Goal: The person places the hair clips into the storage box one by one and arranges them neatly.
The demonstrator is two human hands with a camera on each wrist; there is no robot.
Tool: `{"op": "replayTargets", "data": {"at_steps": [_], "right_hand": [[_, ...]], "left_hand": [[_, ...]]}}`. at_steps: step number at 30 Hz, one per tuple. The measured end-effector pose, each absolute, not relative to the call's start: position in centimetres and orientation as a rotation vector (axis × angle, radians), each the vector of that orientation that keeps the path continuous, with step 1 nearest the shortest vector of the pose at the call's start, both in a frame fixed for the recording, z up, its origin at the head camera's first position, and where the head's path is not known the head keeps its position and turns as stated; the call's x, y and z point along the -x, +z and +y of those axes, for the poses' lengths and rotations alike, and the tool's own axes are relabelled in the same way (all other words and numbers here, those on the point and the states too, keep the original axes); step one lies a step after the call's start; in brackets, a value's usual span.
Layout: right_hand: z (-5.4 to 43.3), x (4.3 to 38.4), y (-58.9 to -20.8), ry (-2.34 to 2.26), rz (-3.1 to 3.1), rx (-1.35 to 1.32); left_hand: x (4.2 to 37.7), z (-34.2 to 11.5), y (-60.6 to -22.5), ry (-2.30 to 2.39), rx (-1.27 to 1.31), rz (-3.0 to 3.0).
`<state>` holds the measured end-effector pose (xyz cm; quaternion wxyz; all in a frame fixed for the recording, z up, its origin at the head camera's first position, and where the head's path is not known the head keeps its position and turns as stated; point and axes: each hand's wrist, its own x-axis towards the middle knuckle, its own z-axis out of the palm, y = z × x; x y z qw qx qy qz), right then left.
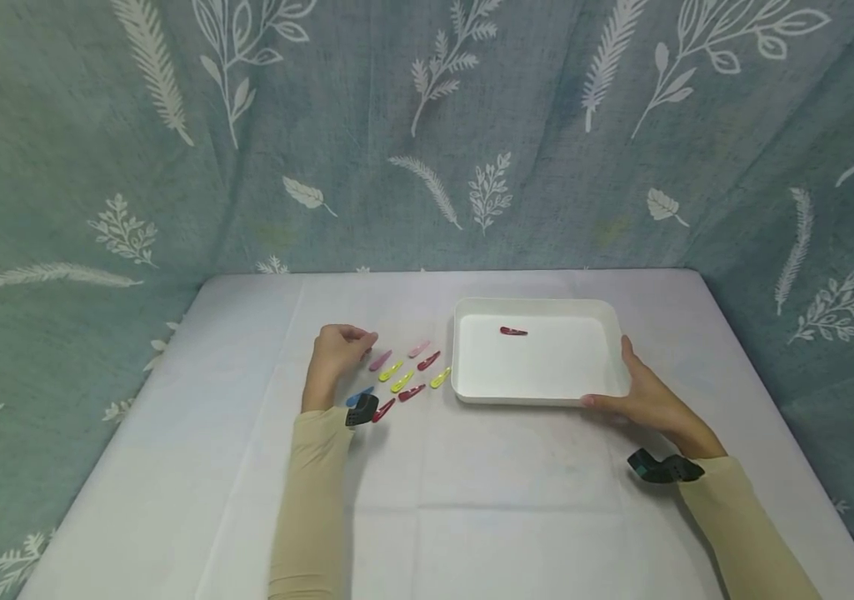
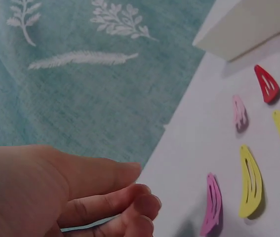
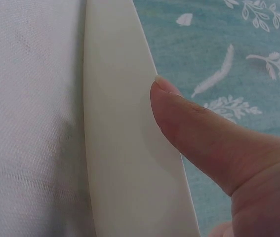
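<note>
My left hand (image 2: pixel 95 197) hovers just left of a group of snap hair clips, its fingers loosely bent and no clip visible between them. Closest to it in the left wrist view is a purple hair clip (image 2: pixel 212 205), with a yellow hair clip (image 2: pixel 251 182) beside that. At the tray's front right corner, my right hand (image 1: pixel 647 396) grips the white tray (image 1: pixel 546 367). The thumb (image 3: pixel 179 111) lies over the front rim, and the other fingers go along the right side. One dark red hair clip (image 1: pixel 513 332) lies inside the tray, toward the back.
Loose on the white table (image 1: pixel 501 517) are a pale pink clip (image 1: pixel 419 349), a blue clip (image 1: pixel 359 397) partly behind the left wrist camera (image 1: pixel 362 410), and several red and yellow ones. A leaf-patterned curtain (image 1: pixel 367 150) surrounds the table's back and sides.
</note>
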<state>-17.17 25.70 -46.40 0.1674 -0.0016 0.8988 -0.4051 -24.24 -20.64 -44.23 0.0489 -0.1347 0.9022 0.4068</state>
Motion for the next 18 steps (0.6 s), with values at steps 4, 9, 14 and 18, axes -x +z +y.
{"op": "replayTargets", "data": {"at_steps": [4, 9, 14, 18], "right_hand": [[25.7, 17.2, -46.4, -1.152, 2.561, 0.007], [25.8, 17.3, -46.6, -1.136, 2.575, 0.018], [25.9, 17.3, -46.7, -1.159, 2.553, 0.016], [25.9, 17.2, -46.6, -1.18, 2.535, 0.011]], "left_hand": [[24.3, -20.9, -44.5, 1.162, 0.42, 2.732], [24.2, -21.5, -44.7, 1.107, 0.436, 2.705], [24.1, -21.9, -44.9, 1.07, 0.43, 2.683], [24.0, -22.0, -45.0, 1.023, 0.418, 2.669]]}}
